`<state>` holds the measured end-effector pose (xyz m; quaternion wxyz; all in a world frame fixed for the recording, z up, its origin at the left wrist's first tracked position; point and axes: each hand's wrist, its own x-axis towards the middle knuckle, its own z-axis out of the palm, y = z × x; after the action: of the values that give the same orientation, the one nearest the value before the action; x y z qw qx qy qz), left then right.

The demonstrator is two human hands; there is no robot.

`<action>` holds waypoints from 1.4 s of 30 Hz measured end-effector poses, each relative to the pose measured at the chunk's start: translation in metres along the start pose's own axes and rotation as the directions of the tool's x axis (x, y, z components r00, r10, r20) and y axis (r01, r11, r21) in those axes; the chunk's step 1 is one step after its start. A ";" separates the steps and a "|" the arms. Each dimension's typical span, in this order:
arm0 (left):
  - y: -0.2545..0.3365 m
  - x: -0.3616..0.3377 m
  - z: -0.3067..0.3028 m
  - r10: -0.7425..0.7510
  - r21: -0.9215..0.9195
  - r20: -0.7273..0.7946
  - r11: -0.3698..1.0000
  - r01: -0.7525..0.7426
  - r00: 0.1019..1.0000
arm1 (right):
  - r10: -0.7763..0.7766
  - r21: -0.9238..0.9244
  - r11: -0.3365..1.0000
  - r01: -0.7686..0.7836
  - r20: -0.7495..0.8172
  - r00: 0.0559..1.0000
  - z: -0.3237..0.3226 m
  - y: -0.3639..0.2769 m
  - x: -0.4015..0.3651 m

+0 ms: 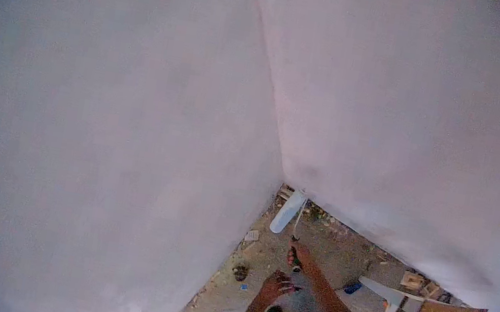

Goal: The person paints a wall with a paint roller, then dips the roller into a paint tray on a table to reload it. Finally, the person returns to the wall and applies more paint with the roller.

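Nearby — tool (294, 259), pipe (288, 212), walls (102, 131), rubble (414, 281).

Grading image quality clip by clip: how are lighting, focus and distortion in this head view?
Head view: strong fisheye, a circular picture in a black surround, the wall corner bowed; dim, flat, pinkish light, no glare or hard shadows; soft and grainy overall; the left hand and right hand sit small and low, the tool in the right one too blurred to identify.

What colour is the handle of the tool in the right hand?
The handle looks dark green, head view.
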<state>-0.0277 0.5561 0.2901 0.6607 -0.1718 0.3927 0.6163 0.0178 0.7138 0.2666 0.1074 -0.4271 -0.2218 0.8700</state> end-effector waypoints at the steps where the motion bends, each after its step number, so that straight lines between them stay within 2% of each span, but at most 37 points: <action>1: 0.004 0.018 -0.004 -0.008 -0.065 0.036 0.998 0.010 0.999 | 0.084 0.028 0.996 -0.084 -0.016 0.996 0.001 -0.006 0.021; 2: 0.017 0.038 0.008 0.028 0.009 -0.043 1.000 -0.028 0.999 | 0.168 0.051 0.985 -0.167 -0.029 0.985 0.015 -0.028 0.029; 3: 0.033 0.073 0.006 0.034 -0.069 -0.012 0.997 -0.035 0.999 | 0.253 0.070 0.966 -0.250 -0.043 0.966 0.020 -0.042 0.048; 6: 0.043 0.164 -0.018 0.045 -0.349 0.043 0.937 -0.027 0.998 | 0.210 -0.086 0.972 -0.217 -0.081 0.974 -0.016 -0.021 0.122; 9: 0.040 0.234 -0.040 0.062 -0.615 0.065 0.789 -0.009 0.996 | 0.193 0.026 0.981 -0.193 0.024 0.981 -0.032 -0.015 0.159; 10: 0.054 0.235 -0.017 0.069 -0.573 -0.071 0.814 -0.097 0.995 | 0.040 -0.350 0.934 -0.067 -0.083 0.996 -0.061 0.017 0.199; 12: 0.073 0.250 -0.001 0.068 -0.456 -0.241 0.873 -0.175 0.968 | -0.127 -0.586 0.810 -0.039 -0.240 0.962 -0.065 0.029 0.224; 14: 0.078 0.267 -0.010 0.046 -0.408 -0.254 0.901 -0.150 0.966 | -0.009 -0.436 0.895 -0.091 -0.223 0.975 -0.055 0.008 0.226; 15: 0.082 0.273 -0.010 0.033 -0.416 -0.234 0.900 -0.131 0.972 | 0.080 -0.401 0.911 -0.099 -0.066 0.995 -0.077 0.011 0.240; 17: 0.101 0.259 0.021 0.028 -0.552 -0.077 0.831 -0.066 0.997 | 0.224 -0.274 0.941 -0.201 0.055 0.973 -0.080 -0.001 0.242; 18: 0.103 0.258 0.020 0.013 -0.635 0.039 0.773 0.014 0.999 | 0.283 -0.181 0.944 -0.275 0.018 0.959 -0.052 -0.029 0.225; 20: 0.122 0.239 0.063 -0.024 -0.579 -0.075 0.815 -0.024 0.997 | 0.345 -0.077 0.937 -0.341 0.055 0.937 -0.033 -0.057 0.209; 22: 0.128 0.239 0.065 -0.010 -0.536 -0.128 0.842 -0.060 0.992 | 0.346 -0.079 0.938 -0.336 0.185 0.920 -0.035 -0.063 0.209; 25: 0.127 0.261 0.041 0.032 -0.463 -0.156 0.881 -0.101 0.987 | 0.325 -0.076 0.945 -0.318 0.095 0.941 -0.043 -0.050 0.234; 27: 0.138 0.274 0.049 0.021 -0.385 -0.214 0.917 -0.104 0.977 | 0.291 -0.199 0.943 -0.268 0.098 0.952 -0.041 -0.059 0.251; 29: 0.125 0.304 0.030 0.141 -0.266 -0.411 0.926 -0.266 0.901 | 0.340 -0.280 0.910 -0.307 0.074 0.938 -0.034 -0.056 0.254; 30: 0.132 0.305 0.055 0.170 -0.255 -0.500 0.908 -0.332 0.849 | 0.366 -0.285 0.896 -0.340 0.041 0.930 -0.031 -0.057 0.255; 32: 0.122 0.315 0.015 0.098 -0.316 -0.245 0.932 -0.175 0.964 | 0.386 -0.249 0.896 -0.369 0.021 0.922 -0.038 -0.051 0.261; 34: 0.110 0.327 -0.007 0.025 -0.335 -0.180 0.938 -0.085 0.983 | 0.376 -0.153 0.918 -0.366 0.042 0.926 -0.048 -0.041 0.261; 35: 0.110 0.330 -0.014 -0.003 -0.341 -0.147 0.939 -0.048 0.989 | 0.380 -0.125 0.922 -0.366 0.120 0.917 -0.062 -0.032 0.265; 36: 0.107 0.330 -0.025 -0.118 -0.510 0.059 0.850 0.132 0.991 | 0.368 -0.107 0.929 -0.353 0.206 0.907 -0.083 -0.019 0.273; 38: 0.105 0.316 -0.015 -0.066 -0.450 -0.032 0.892 0.044 0.997 | 0.352 -0.337 0.901 -0.273 0.200 0.914 -0.071 -0.032 0.266; 39: 0.104 0.308 -0.007 -0.032 -0.413 -0.075 0.911 -0.001 0.997 | 0.323 -0.567 0.797 -0.207 0.111 0.940 -0.059 -0.043 0.253; 41: 0.101 0.286 0.008 0.043 -0.332 -0.151 0.939 -0.092 0.988 | 0.157 -0.788 0.615 -0.013 0.106 0.982 -0.044 -0.040 0.230; 42: 0.101 0.274 0.009 0.044 -0.308 -0.139 0.947 -0.086 0.989 | 0.051 -0.804 0.582 0.118 0.181 0.982 -0.057 -0.017 0.219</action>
<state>-0.1399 0.7671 0.1217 0.5772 -0.3015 0.3378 0.6796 -0.0709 0.8283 0.0915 -0.1040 -0.3423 -0.6115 0.7058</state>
